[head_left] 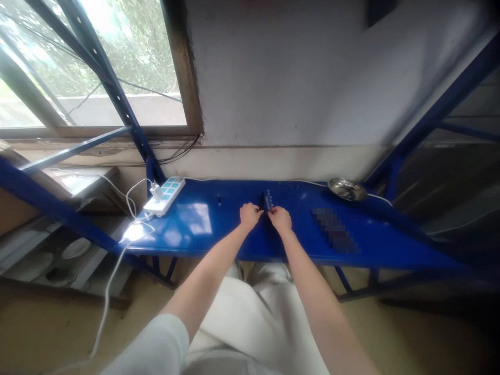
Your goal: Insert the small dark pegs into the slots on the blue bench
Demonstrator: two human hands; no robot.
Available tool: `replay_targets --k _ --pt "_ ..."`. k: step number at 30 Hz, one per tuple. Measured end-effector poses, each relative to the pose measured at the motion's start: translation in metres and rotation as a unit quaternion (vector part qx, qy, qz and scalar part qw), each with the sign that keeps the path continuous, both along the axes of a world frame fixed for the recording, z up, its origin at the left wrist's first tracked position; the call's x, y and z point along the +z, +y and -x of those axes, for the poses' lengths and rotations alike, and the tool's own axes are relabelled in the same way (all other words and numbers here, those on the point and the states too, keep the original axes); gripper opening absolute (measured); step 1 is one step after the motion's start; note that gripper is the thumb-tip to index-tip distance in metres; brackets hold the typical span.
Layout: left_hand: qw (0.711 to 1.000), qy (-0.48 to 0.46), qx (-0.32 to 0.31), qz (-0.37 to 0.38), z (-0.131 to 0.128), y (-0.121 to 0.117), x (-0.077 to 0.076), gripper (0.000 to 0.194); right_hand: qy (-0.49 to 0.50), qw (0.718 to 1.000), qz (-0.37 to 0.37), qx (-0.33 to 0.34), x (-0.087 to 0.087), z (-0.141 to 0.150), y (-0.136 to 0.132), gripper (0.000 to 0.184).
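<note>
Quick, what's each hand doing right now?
Left hand: curled by a small dark object; grip can't be told.
Right hand: curled by a bumpy bluish piece; grip can't be told.

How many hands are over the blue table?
2: the left hand by the dark piece, the right hand by the translucent piece. No others show.

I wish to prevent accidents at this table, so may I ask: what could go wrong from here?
1. The white cable hangs over the front edge of the blue table; a snag might tug the power strip if they are connected.
2. Small pale pieces sit just beyond the right hand; a slip might scatter them, if loose.
3. A small dark object lies unheld; a sweeping arm could knock it.
</note>
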State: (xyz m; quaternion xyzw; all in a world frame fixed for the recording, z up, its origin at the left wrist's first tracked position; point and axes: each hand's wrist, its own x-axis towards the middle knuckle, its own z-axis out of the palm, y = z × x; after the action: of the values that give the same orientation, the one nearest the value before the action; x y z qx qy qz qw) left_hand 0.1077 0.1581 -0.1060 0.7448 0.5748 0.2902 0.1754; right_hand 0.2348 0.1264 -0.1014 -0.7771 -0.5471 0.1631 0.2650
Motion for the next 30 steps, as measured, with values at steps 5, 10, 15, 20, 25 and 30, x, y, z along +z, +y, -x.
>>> replay_targets --k 5,10,15,20,25,30 --pt "0.999 0.043 0.003 -0.008 -0.003 0.001 -0.002 0.023 -0.002 1.0 0.005 0.0 0.001 0.0 0.0 0.02" --pt "0.999 0.051 -0.001 -0.008 -0.004 0.003 -0.004 0.022 -0.004 1.0 0.006 0.004 0.002 0.001 0.0 0.02" --pt "0.999 0.031 -0.013 0.002 0.0 -0.002 0.0 0.022 -0.004 1.0 0.008 0.013 0.001 0.0 0.002 0.019" --pt "0.998 0.042 -0.02 -0.052 0.024 -0.01 0.012 0.023 0.011 0.999 0.02 0.041 0.006 -0.006 0.002 0.017" --pt "0.988 0.084 0.0 -0.132 0.075 -0.002 0.036 0.028 0.073 0.995 0.044 0.058 0.018 -0.018 -0.009 0.024" --pt "0.973 0.142 0.055 -0.174 0.124 0.012 0.054 0.039 0.129 0.991 -0.001 0.041 0.039 -0.012 -0.031 0.022"
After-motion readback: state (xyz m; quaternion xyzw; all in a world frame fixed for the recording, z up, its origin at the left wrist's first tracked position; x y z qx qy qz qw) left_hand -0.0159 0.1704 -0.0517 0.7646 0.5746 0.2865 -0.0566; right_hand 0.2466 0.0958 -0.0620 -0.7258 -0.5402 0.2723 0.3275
